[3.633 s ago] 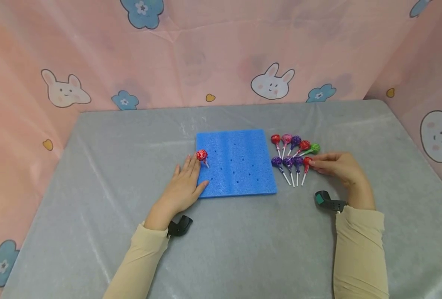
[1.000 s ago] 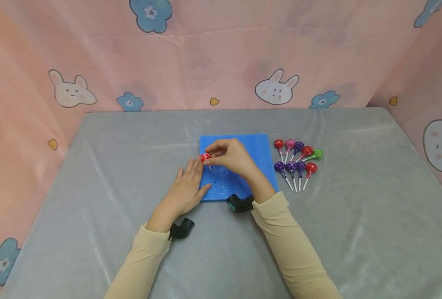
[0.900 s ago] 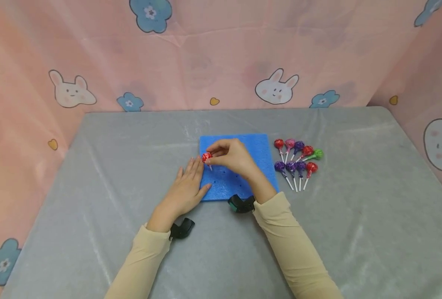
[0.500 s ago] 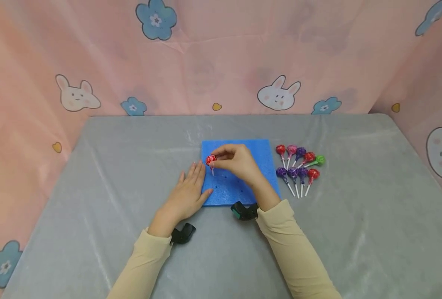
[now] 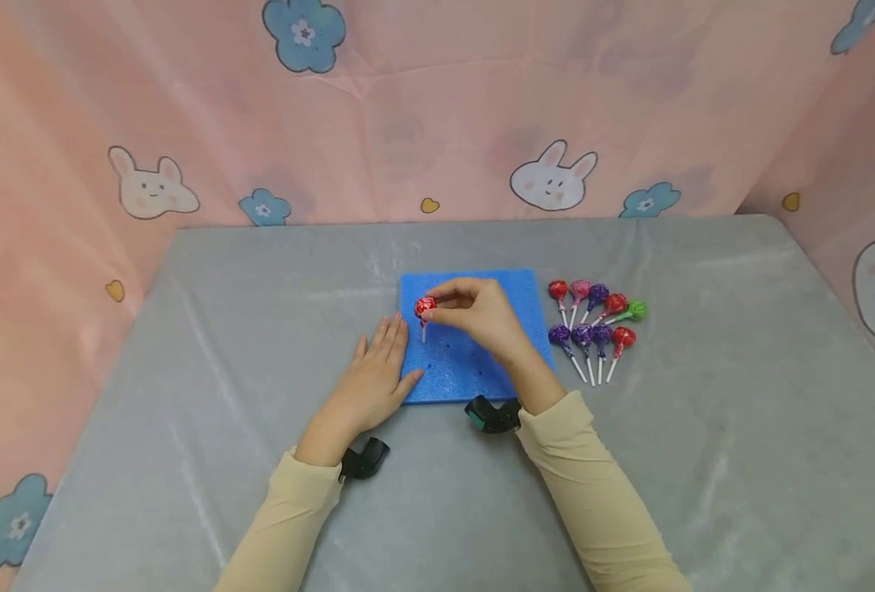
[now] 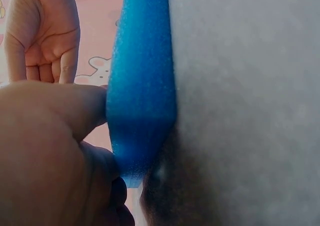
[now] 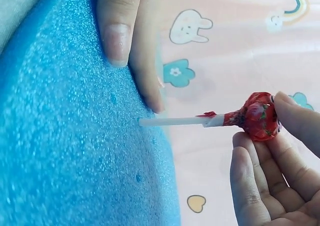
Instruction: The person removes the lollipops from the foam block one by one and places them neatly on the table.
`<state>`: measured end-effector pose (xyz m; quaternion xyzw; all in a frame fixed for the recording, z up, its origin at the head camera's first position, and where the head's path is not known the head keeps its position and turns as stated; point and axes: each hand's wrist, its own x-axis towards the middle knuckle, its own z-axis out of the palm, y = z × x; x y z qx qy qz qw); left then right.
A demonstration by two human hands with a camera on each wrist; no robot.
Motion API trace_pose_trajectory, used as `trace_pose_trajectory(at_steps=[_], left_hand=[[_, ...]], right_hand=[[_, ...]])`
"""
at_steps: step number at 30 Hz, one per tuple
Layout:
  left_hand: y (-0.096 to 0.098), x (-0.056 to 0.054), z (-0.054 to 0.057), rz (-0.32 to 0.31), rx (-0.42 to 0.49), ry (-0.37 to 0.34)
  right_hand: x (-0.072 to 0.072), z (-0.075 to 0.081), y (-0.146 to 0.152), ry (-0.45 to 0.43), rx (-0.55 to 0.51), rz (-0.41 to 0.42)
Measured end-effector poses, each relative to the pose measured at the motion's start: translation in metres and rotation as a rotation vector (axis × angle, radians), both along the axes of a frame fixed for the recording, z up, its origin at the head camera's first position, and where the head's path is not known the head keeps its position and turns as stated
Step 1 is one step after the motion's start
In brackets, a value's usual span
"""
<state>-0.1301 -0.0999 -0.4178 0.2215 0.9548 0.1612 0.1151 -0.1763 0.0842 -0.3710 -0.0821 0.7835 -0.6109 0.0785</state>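
My right hand (image 5: 485, 316) pinches the round red-wrapped head of a lollipop (image 7: 257, 117) between thumb and fingers. Its white stick points down at the blue foam board (image 5: 467, 370), the tip right at the surface in the right wrist view. Small dark holes dot the board, some hidden under my right hand. Flat along the board's left edge lies my left hand (image 5: 371, 378), fingers straight, thumb over the near left corner. In the left wrist view the thumb (image 6: 85, 106) touches the side of the foam.
Right of the board, several wrapped lollipops lie in two rows: red, pink and purple ones, and a green lollipop (image 5: 636, 310). A grey cloth (image 5: 437, 510) covers the table. Behind it hangs a pink curtain (image 5: 378, 148) with rabbits and flowers.
My right hand has left the red lollipop in the right-hand rows and come to the one on the board, which leaned left and now stands more upright. My left hand keeps its place.
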Motion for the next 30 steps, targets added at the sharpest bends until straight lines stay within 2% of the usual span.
trace_pose_trajectory(at_steps=[19, 30], left_hand=[[0.000, 0.000, 0.001, 0.010, 0.005, -0.007], [-0.002, 0.000, 0.000, -0.002, 0.012, 0.006]], right_hand=[[0.002, 0.008, 0.015, 0.022, -0.117, -0.045], [0.004, -0.004, 0.045, -0.006, -0.158, -0.092]])
